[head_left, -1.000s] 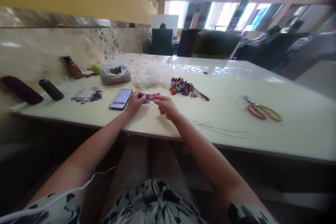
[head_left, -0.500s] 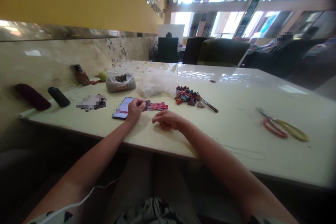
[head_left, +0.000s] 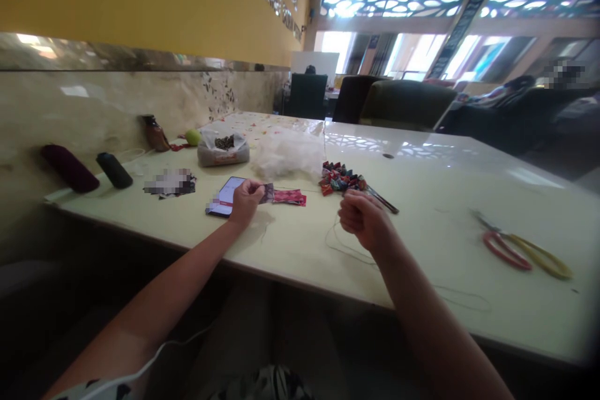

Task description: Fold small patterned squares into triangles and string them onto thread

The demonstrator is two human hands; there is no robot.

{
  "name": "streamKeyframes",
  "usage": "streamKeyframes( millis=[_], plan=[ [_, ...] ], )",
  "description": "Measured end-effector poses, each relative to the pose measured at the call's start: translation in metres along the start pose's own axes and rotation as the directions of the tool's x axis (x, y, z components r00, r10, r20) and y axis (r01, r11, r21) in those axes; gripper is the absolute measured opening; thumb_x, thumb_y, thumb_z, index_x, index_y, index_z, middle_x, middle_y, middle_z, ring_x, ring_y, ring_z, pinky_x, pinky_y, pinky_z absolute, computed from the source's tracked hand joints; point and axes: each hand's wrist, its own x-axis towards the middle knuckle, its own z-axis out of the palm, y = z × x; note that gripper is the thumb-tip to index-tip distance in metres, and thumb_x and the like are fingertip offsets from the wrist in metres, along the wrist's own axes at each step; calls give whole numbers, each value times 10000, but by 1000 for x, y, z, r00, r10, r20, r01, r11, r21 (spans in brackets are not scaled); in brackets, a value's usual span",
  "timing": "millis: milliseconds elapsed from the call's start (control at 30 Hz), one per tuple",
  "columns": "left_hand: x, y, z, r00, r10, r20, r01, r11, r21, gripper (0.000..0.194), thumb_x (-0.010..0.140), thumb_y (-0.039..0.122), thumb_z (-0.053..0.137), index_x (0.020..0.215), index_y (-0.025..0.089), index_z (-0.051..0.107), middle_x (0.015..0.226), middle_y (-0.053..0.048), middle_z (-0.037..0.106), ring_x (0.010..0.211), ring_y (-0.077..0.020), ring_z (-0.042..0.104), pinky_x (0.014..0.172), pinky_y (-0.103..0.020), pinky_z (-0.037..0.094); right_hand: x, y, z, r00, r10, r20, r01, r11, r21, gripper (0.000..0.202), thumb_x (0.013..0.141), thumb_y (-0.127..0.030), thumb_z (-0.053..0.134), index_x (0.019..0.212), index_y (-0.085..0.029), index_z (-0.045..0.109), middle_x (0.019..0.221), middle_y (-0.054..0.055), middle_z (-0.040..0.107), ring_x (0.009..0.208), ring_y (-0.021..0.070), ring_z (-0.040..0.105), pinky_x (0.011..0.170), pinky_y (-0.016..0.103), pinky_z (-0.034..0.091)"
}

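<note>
My left hand (head_left: 247,201) is closed in a pinch on a small dark patterned fabric piece (head_left: 268,192), above the edge of a phone (head_left: 220,202). A red patterned fabric strip (head_left: 289,197) lies on the table just right of that piece. My right hand (head_left: 364,217) is raised with curled fingers, closed on a thin thread. A fine line of it runs from the fabric towards this hand, and a loop of thread (head_left: 344,250) trails below. Whether a needle is in those fingers is hidden. Behind the right hand sits a pile of small folded fabric pieces (head_left: 338,176).
Scissors (head_left: 509,251) with red and yellow handles lie on the right. A dark slender tool (head_left: 385,201) rests by the pile. Behind are a clear plastic bag (head_left: 290,153) and a bag of dark bits (head_left: 222,155). Two thread spools (head_left: 70,169) lie left.
My right hand has moved right and up, away from my left hand, drawing thread out. My left hand keeps its pinch on the fabric. The camera view has shifted slightly.
</note>
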Motion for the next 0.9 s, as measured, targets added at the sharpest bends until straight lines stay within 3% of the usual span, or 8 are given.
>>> streamKeyframes(
  millis=[200, 367, 467, 567, 667, 733, 833, 900],
  plan=[
    [-1, 2, 1, 1000, -20, -1, 20, 1000, -6, 69, 692, 252, 697, 689, 204, 648, 633, 23, 610, 564, -112, 504, 569, -257, 423, -28, -22, -16, 978, -168, -120, 174, 984, 38, 395, 771, -232, 641, 561, -228, 305, 487, -70, 185, 409, 82, 157, 378, 254, 118],
    [-1, -1, 0, 1000, -18, -1, 18, 1000, 4, 76, 684, 254, 710, 698, 196, 664, 649, 12, 628, 582, -118, 513, 580, -261, 427, -45, -42, -26, 947, -284, -149, 290, 957, 19, 427, 793, -250, 648, 548, -217, 300, 480, -59, 174, 399, 89, 173, 388, 277, 144],
    [-1, -2, 0, 1000, -11, 6, 11, 1000, 18, 107, 681, 281, 712, 710, 188, 668, 654, 11, 631, 588, -116, 513, 590, -260, 427, -55, -49, -29, 935, -325, -140, 328, 945, 0, 431, 804, -236, 636, 551, -213, 288, 482, -58, 163, 396, 91, 179, 387, 282, 155],
    [-3, -1, 1, 1000, -11, 27, 10, 1000, 14, 167, 686, 320, 719, 733, 170, 663, 654, 13, 627, 586, -107, 506, 596, -256, 421, -67, -52, -33, 931, -360, -61, 358, 933, -46, 428, 831, -241, 632, 551, -213, 310, 477, -56, 180, 399, 94, 202, 396, 278, 180],
    [-3, -2, 0, 999, -7, 33, 7, 1000, 8, 181, 688, 319, 723, 736, 155, 664, 654, 11, 630, 590, -102, 502, 601, -253, 417, -77, -53, -39, 932, -360, 48, 361, 900, -243, 421, 852, -327, 682, 542, -217, 417, 483, -42, 291, 435, 99, 282, 442, 283, 257],
    [-3, -3, 0, 998, 3, 55, -3, 1000, 3, 181, 695, 314, 729, 744, 149, 677, 664, 8, 638, 601, -101, 508, 610, -250, 418, -74, -53, -40, 940, -332, 79, 323, 791, -520, 307, 825, -387, 747, 617, -216, 601, 517, -26, 414, 474, 102, 341, 472, 282, 283],
    [-3, -7, 0, 992, 7, 126, -4, 1000, -24, 205, 719, 332, 750, 777, 142, 700, 695, 0, 661, 626, -103, 538, 632, -247, 431, -52, -44, -32, 948, -313, 58, 241, 587, -773, 219, 810, -431, 762, 819, -212, 756, 628, 3, 579, 533, 107, 425, 499, 269, 313],
    [-4, -9, 0, 983, 0, 184, 9, 999, -48, 227, 739, 349, 759, 800, 137, 708, 720, -10, 679, 644, -108, 569, 648, -248, 449, -28, -31, -19, 951, -306, 51, 230, 586, -777, 268, 845, -462, 705, 867, -202, 768, 711, 25, 649, 560, 112, 465, 521, 270, 350]
  ],
)
